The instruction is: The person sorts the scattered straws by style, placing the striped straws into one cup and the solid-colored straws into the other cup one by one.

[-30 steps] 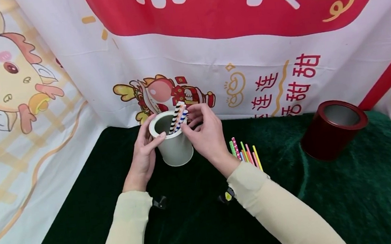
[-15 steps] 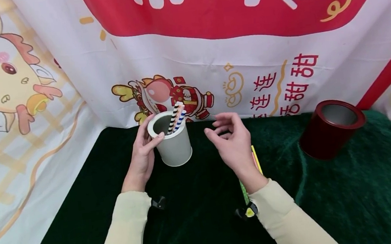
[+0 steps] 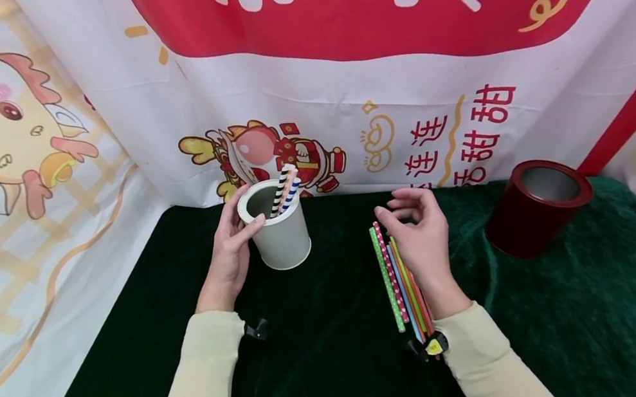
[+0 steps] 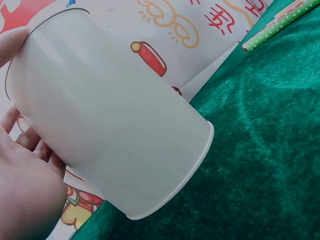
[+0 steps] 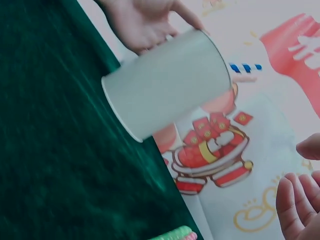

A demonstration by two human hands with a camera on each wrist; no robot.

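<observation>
My left hand [image 3: 228,256] holds a pale grey can [image 3: 285,246] from its left side, the thumb over the white rim and the fingers behind. Several patterned paper straws [image 3: 284,192], among them black-striped and blue-striped ones, lean inside the can against its right rim. Their lower ends are hidden. My right hand [image 3: 426,245] hovers with loosely bent fingers and nothing between them, over a bunch of coloured paper straws [image 3: 391,281] lying on the table. The hand and wrist cover part of that bunch. In the left wrist view the can [image 4: 115,115] fills the middle.
A dark red can [image 3: 535,217] with a grey inside stands at the right on the dark green velvet cloth [image 3: 324,366]. Behind the table hangs a white and red printed banner [image 3: 335,86], close to the grey can.
My right hand has left the straws in the grey can and moved right, to over the bunch on the table. The left hand has kept its hold on the can.
</observation>
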